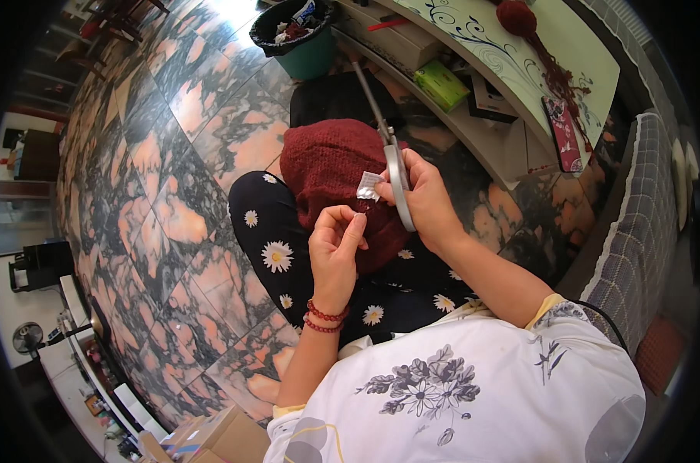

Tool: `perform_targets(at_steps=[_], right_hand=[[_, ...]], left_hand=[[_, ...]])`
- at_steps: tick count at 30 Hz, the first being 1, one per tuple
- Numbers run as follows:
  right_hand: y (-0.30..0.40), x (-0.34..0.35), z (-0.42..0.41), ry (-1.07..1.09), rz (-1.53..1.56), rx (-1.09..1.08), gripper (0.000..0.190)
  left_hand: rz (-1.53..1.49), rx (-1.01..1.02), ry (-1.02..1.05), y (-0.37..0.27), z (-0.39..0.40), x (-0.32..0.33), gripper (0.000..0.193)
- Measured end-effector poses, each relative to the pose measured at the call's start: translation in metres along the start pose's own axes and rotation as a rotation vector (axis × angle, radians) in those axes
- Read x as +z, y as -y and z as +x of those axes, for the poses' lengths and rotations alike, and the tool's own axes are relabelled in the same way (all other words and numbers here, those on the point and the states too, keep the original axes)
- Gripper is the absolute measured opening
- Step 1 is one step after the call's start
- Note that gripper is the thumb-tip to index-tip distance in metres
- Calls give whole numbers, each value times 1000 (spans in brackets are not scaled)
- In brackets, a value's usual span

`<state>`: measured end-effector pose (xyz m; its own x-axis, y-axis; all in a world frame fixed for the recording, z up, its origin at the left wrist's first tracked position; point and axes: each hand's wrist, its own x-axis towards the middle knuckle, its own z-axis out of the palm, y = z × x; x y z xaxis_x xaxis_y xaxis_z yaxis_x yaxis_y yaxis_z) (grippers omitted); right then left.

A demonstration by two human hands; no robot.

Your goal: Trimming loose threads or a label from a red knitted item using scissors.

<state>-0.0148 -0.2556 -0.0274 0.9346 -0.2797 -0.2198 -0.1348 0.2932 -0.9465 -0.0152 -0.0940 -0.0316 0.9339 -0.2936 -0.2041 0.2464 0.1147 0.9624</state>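
A dark red knitted piece (335,165) lies over my lap, on black trousers with daisies. My right hand (422,194) holds a pair of scissors (393,168) with grey handles, its blades pointing away from me. Between the thumb and fingers of the same hand is a small white and silver packet (368,185), just above the knitting. My left hand (338,240), with red bead bracelets at the wrist, is over the near part of the knitting. Its thumb and index finger are pinched together; whether something thin is between them cannot be made out.
A green bin (306,58) with a black liner stands ahead. At the right, a glass-topped table (581,58) bears a ball of red yarn (516,18) and a phone (561,134). A green packet (441,85) lies on its lower shelf. Cardboard boxes (228,437) stand at the lower left.
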Motion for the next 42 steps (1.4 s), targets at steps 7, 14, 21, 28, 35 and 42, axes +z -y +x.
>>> perform_targets(at_steps=[7, 14, 21, 28, 35, 42], right_hand=[[16, -3, -11, 153, -492, -192, 22], [7, 0, -2, 205, -459, -182, 21], [14, -8, -3, 186, -24, 151, 24], [21, -3, -9, 192, 38, 178, 26], [25, 0, -13, 195, 114, 219, 27], [23, 0, -14, 189, 67, 172, 28]], left_hand=[[-81, -41, 23, -1, 0, -4, 8], [-125, -44, 49, -5, -4, -5, 7], [368, 163, -192, -12, -7, 1, 9], [582, 399, -204, -32, -9, 14, 12], [587, 327, -215, -25, -10, 13, 8], [599, 309, -232, -26, -10, 13, 6]])
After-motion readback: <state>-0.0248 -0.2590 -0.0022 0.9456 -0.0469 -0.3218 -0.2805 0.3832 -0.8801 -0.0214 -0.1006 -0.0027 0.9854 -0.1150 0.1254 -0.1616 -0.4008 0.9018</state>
